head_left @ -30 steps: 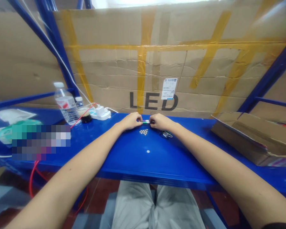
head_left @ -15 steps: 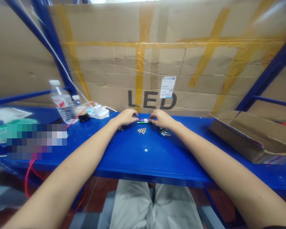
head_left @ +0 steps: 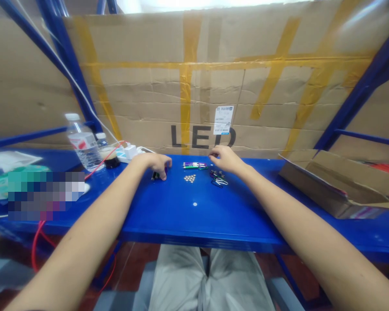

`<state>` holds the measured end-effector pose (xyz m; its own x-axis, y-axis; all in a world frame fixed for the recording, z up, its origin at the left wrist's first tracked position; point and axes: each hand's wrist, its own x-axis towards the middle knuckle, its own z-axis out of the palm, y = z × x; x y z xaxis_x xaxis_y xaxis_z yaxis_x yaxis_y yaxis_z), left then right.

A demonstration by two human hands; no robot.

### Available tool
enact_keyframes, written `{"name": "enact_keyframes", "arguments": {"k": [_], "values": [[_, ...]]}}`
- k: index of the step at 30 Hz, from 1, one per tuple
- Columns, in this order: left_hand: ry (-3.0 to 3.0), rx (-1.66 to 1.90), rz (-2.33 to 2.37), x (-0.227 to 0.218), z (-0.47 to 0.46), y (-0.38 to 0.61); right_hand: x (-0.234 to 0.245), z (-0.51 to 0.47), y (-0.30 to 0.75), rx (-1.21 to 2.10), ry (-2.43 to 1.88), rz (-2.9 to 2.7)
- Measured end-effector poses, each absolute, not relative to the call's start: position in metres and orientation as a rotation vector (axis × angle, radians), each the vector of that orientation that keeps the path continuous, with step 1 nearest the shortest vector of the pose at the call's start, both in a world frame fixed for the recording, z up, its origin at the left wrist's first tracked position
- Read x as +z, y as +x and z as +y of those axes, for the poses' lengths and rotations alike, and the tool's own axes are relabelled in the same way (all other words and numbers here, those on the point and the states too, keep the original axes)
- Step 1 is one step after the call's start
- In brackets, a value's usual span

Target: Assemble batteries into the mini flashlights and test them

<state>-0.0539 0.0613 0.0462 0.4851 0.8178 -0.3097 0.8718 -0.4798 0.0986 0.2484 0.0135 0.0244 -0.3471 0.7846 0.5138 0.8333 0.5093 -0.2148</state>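
Observation:
At the left of the work area my left hand (head_left: 158, 166) reaches down over a small group of dark tubes (head_left: 155, 176). A purple bit shows between its finger and thumb; the fingers hide most of it. My right hand (head_left: 227, 159) hovers to the right with loosely curled fingers and nothing visible in them. Between the hands lies a row of shiny purple and green pen-like tubes (head_left: 194, 165), touched by neither. Nearer me sits a cluster of small silvery round pieces (head_left: 189, 178). Below my right hand are dark cord loops with metal parts (head_left: 219, 179).
A water bottle (head_left: 83, 144), a smaller dark-filled bottle (head_left: 109, 155) and a white power strip (head_left: 127, 152) stand at left. An open cardboard box (head_left: 324, 185) is at right. A big cardboard panel (head_left: 142, 99) backs the blue table (head_left: 175, 220). A white dot (head_left: 195, 204) marks its surface.
My left hand has left the row of tubes and moved left onto the dark tubes. My right hand has lifted off the row and moved slightly right. The row now lies uncovered.

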Motion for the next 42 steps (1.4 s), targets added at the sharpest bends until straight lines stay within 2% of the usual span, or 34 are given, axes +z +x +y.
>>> {"name": "enact_keyframes", "arguments": {"k": [2,5,7,8,11,14,20,24,31,42], "values": [[2.623,-0.078,1.354,0.043,0.058,-0.043,0.025,0.011,0.242,0.035,-1.32,-2.094],[2.846,0.668,1.06,0.038,0.043,-0.015,0.025,0.005,0.23,0.527,-1.307,-1.862],[2.926,0.918,0.871,0.034,0.031,0.007,0.023,0.0,0.221,0.901,-1.252,-1.764],[2.942,0.961,0.787,0.031,0.026,0.016,0.022,-0.002,0.217,0.983,-1.213,-1.746],[2.937,1.0,0.682,0.021,0.019,0.031,0.02,-0.007,0.209,0.981,-1.201,-1.728],[2.815,0.995,0.817,0.014,0.022,0.029,0.021,-0.007,0.209,0.992,-1.198,-1.696],[2.691,0.58,1.144,0.002,0.023,0.026,0.021,-0.001,0.215,0.911,-1.36,-1.603],[2.724,0.383,1.197,-0.002,0.019,0.033,0.025,-0.001,0.219,0.805,-1.376,-1.672],[2.684,0.461,1.159,-0.006,0.019,0.037,0.034,0.003,0.232,0.631,-1.346,-1.716],[2.696,0.47,0.87,-0.005,0.021,0.036,0.036,0.001,0.239,0.561,-1.409,-1.754]]}}
